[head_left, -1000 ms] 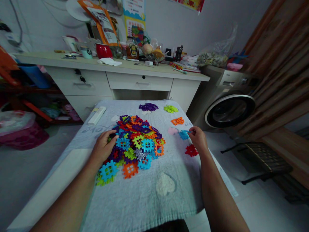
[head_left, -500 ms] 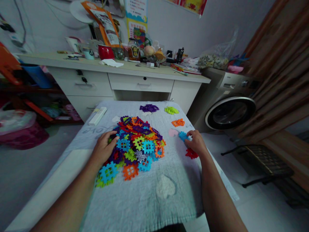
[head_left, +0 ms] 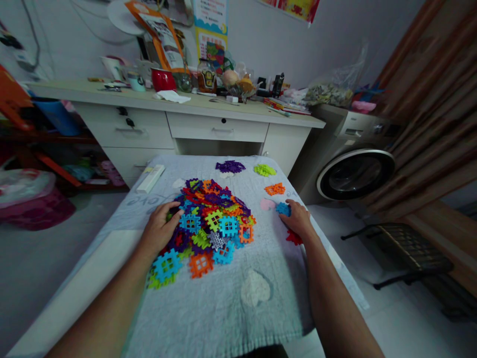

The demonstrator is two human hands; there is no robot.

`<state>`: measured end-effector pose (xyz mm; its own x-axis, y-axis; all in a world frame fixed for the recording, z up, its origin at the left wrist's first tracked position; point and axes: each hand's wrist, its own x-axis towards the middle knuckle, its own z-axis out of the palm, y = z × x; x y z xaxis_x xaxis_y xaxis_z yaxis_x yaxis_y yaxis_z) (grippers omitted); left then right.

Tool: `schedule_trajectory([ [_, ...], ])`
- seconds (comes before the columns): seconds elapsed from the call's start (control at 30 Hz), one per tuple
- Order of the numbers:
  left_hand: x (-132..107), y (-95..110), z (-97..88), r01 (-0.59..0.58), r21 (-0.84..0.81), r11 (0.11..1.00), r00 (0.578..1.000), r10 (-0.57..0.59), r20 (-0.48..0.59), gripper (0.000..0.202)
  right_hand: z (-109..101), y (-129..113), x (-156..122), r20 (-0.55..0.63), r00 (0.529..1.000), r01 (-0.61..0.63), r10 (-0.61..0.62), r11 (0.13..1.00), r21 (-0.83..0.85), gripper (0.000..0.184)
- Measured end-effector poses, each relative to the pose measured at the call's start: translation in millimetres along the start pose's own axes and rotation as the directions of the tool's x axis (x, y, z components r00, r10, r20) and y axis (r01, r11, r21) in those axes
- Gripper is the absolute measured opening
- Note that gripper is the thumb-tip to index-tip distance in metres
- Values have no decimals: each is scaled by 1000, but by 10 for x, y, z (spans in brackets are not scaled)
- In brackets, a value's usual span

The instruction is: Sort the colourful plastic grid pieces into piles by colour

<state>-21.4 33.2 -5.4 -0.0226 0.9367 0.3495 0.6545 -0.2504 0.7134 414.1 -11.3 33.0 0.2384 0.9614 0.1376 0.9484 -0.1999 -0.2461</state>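
Observation:
A heap of flat, interlocking plastic building pieces (head_left: pixel 214 220) in mixed colours lies left of the middle on the cloth-covered table. My left hand (head_left: pixel 163 227) rests against the heap's left edge, thumb and fingers apart, touching the pieces there. On the right, my right hand (head_left: pixel 299 219) has its thumb and fingers around a small cluster of blue pieces (head_left: pixel 283 209) at table level. Red pieces (head_left: pixel 294 237) lie just below that hand, partly covered by it. Farther back sit separate clusters of orange pieces (head_left: pixel 275 189), lime-green pieces (head_left: pixel 265 170) and purple pieces (head_left: pixel 230 166).
A white oblong box (head_left: pixel 151 179) lies at the table's back left. Behind stands a white desk (head_left: pixel 219 117) crowded with a red pot (head_left: pixel 163 79), jars and papers. A washing machine (head_left: pixel 346 149) is at the right, near a low woven stool (head_left: pixel 404 243).
My right hand has shifted slightly left and lower over the blue pieces, covering more of the red ones. My left hand and the heap look the same.

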Motion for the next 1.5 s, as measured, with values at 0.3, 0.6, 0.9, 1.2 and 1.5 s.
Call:
schedule_trajectory([
  [0.3,-5,11,-10,7,6,1000,1000,-7,5,48,-19,78,86,-101,988,-118,117,993,-8,49],
  [0.6,-7,46,-14,21,-5,1000,1000,-21,5,48,-69,-87,11,-213,977,32,-10,995,100,44],
  [0.9,-17,45,-27,12,-1,1000,1000,-12,2,47,128,-626,-222,87,857,454,-507,825,336,33],
  [1.2,-6,31,-19,6,0,1000,1000,-6,-9,45,165,-690,-244,97,838,488,-538,817,307,23],
  [1.5,-8,71,-29,26,0,1000,1000,-26,-6,48,179,-674,-251,97,845,469,-527,815,342,17],
])
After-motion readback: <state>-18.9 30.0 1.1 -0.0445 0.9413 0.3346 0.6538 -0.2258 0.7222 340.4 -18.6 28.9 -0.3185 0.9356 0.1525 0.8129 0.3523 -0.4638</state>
